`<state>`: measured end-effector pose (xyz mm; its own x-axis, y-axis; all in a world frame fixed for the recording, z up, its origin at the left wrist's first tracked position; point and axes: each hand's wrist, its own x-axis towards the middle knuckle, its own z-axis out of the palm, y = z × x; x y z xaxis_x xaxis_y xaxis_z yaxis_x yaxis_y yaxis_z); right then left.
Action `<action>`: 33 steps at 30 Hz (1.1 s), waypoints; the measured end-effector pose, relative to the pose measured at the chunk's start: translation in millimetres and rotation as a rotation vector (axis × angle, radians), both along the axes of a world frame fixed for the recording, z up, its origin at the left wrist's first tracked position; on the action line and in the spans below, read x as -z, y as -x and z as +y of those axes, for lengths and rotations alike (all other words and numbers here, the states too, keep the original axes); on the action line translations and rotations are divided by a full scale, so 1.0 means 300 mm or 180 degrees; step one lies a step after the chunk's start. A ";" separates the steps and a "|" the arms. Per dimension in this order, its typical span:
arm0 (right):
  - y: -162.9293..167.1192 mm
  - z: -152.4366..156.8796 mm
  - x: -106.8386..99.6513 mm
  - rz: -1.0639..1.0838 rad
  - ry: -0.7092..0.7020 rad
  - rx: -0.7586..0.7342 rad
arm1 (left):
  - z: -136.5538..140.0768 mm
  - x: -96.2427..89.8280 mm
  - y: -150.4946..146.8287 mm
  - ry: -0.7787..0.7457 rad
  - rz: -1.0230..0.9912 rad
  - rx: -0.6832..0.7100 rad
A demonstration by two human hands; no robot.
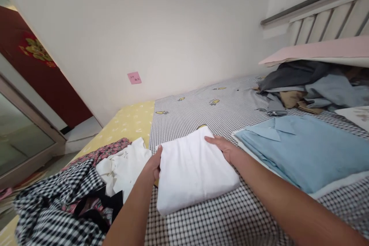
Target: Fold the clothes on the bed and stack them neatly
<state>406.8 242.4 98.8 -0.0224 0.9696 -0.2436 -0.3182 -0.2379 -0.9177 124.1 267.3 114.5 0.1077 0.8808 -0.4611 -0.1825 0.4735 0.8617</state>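
Observation:
A white garment [196, 169], folded into a neat rectangle, is held at its two sides over the checked bed sheet [190, 111]. What kind of garment it is, I cannot tell. My left hand [155, 165] is closed on its left edge, thumb on top and fingers tucked underneath. At the upper right edge my right hand [223, 147] grips it the same way, its fingers partly hidden below the cloth. Just right of my right forearm lies a folded light blue collared shirt [305, 150] on top of something white.
Left of the hands are a crumpled white garment [128, 167] and a black-and-white checked garment [66, 196]. A pile of dark and grey clothes [300, 80] sits at the back right beneath a pink board-like sheet [323, 50]. The wall [173, 34] borders the bed's far side.

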 end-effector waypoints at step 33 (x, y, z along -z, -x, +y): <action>0.293 -0.082 0.230 -0.5134 -0.1376 -0.0806 | -0.054 0.196 0.063 -0.0272 -0.0398 -0.0219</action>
